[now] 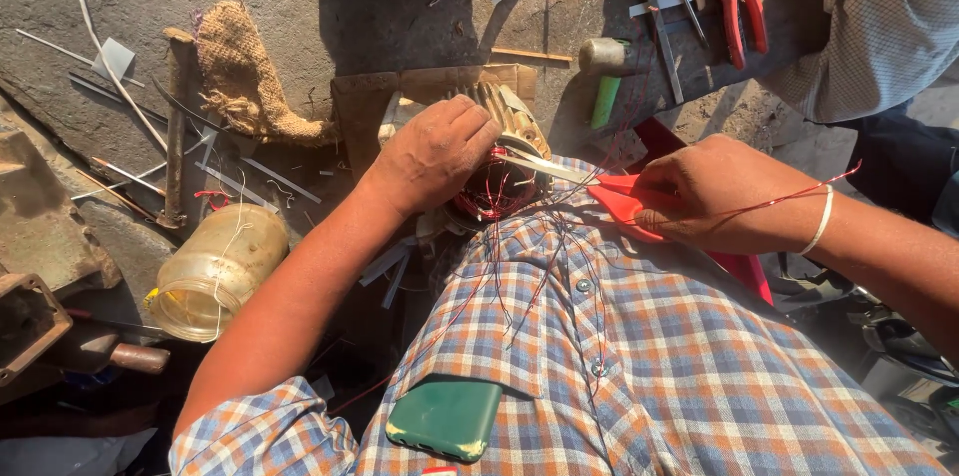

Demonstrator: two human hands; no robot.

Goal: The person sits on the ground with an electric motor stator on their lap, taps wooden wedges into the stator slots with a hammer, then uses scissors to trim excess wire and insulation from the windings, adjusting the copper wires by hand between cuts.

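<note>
We see the left hand (438,151) resting on top of the stator (504,151), which sits near the middle of the view against the checked shirt (619,336); its fingers curl down over the rim, gripping the stator at the red winding (491,191) inside. At 3 o'clock from the stator the right hand (714,191) is closed on the red-handled scissors (629,201), whose blades (544,164) reach toward 9 o'clock and touch the stator's edge beside the left fingers. A thin red wire (799,194) crosses the right hand, and more strands trail from the winding toward 6 o'clock over the shirt. A green phone (445,418) sticks out of the shirt pocket at 6 o'clock. At 8 o'clock from the stator a yellowed jar (215,271) lies on its side; at 10 o'clock is a burlap scrap (240,71). At 1 o'clock lie a mallet (607,71) and red pliers (741,6), near another person's sleeve (879,16).
</note>
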